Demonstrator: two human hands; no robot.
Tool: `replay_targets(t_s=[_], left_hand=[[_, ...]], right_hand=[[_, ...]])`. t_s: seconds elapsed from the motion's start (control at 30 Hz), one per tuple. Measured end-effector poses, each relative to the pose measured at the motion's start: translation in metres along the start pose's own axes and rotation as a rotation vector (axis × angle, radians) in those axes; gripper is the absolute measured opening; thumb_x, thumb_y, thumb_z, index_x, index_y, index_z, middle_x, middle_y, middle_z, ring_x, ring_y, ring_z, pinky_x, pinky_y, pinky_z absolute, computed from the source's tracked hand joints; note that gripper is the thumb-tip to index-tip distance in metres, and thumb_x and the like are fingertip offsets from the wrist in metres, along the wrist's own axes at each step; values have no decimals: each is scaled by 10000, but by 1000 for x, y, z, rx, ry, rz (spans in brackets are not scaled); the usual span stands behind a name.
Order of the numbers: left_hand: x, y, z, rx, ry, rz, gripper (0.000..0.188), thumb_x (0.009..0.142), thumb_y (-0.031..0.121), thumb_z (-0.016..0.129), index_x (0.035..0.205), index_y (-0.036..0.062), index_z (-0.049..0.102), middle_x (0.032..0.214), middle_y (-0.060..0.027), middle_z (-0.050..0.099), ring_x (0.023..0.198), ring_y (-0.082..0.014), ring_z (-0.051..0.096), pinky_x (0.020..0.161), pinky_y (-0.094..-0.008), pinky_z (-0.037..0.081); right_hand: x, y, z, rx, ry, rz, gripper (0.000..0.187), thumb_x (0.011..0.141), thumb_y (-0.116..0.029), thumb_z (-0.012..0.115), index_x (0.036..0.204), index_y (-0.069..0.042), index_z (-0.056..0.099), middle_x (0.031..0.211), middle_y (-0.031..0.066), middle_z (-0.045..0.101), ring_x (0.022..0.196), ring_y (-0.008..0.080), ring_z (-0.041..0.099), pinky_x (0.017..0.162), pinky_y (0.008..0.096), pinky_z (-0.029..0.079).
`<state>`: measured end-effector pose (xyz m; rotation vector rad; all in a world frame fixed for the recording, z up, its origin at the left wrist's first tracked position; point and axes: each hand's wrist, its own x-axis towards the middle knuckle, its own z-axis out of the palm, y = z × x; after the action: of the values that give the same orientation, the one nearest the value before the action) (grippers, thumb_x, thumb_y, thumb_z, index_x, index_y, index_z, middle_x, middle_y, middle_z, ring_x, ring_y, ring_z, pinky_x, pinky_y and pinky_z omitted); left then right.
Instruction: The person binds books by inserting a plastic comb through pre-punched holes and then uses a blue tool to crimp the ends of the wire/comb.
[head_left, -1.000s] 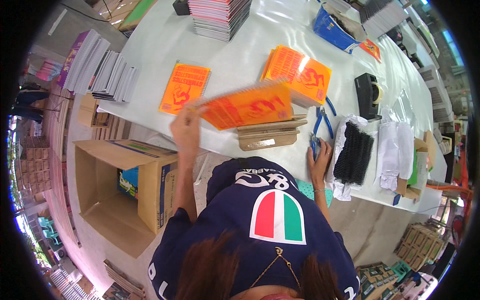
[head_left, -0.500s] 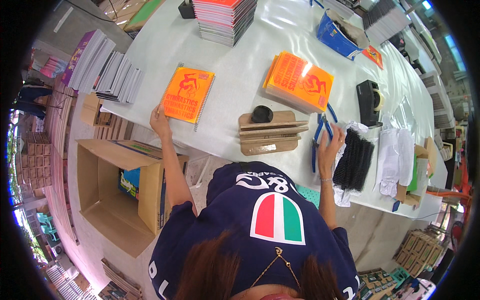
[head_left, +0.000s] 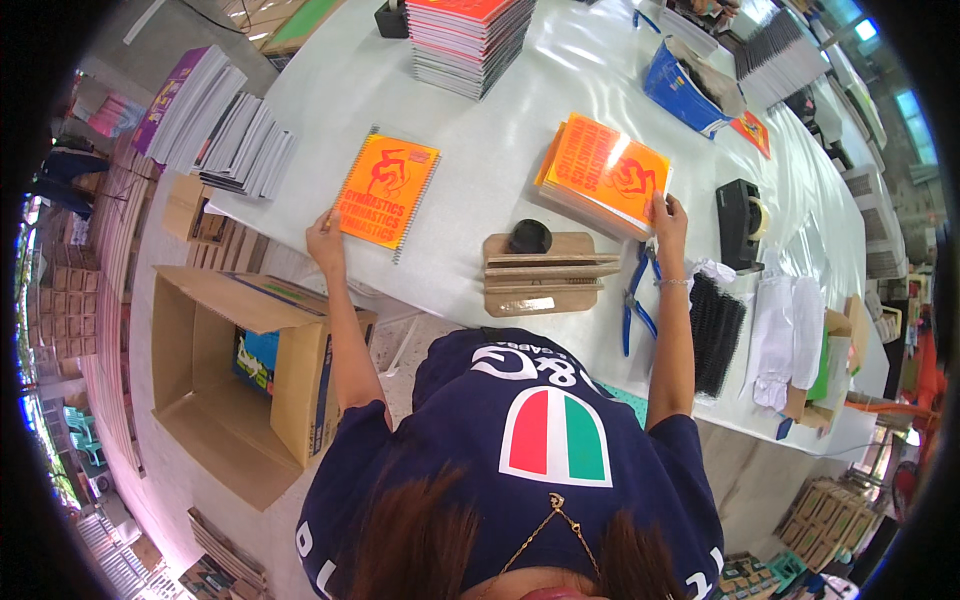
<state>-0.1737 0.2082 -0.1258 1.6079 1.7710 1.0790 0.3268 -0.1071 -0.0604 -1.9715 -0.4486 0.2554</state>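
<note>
An orange spiral-bound notebook (head_left: 385, 190) with a red figure on its cover lies on the table, wire coils along its long edges. My left hand (head_left: 326, 240) pinches its lower left corner. To the right sits a stack of orange-covered page sets (head_left: 610, 170), slightly fanned. My right hand (head_left: 669, 222) grips the near right corner of that stack; how many sheets it has hold of I cannot tell. Just below that hand lie blue-handled pliers (head_left: 630, 310). Between my hands stands a brown cardboard holder with upright dividers (head_left: 550, 275), a round black object (head_left: 530, 237) at its back.
Black binding coils (head_left: 717, 335), white wrapped bundles (head_left: 782, 330) and a black tape dispenser (head_left: 738, 225) are on the right. Farther back are a blue box (head_left: 690, 90) and a tall notebook stack (head_left: 468, 45). Book piles (head_left: 235, 140) stand left, above an open carton (head_left: 225, 400).
My right hand has moved from above the pliers up and away to the orange stack's corner and closed there. My left hand stays at the notebook's corner.
</note>
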Motion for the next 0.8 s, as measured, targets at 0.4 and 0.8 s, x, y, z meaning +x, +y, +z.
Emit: replay_targets(t_s=[0.4,0.8], left_hand=[[-4,7,-1,-7,41,59,391,869,358,698,1109,51,720,917,-111,583,837,-228,565,798,-338,466],[-1,-5,10,-241,33,-32,398,877,373,688,1120,58,720,966,-105,610,877,-221,571,821,-340,461]], right_hand=[[-5,-3,-11,26,137,-86,367,915,-179,630,1183,54,536,931,109,611,807,141,585,701,278,482],[-64,3,-62,834,37,-72,455,916,41,571,1342,-59,445,1263,76,545,1130,167,558,911,301,492]])
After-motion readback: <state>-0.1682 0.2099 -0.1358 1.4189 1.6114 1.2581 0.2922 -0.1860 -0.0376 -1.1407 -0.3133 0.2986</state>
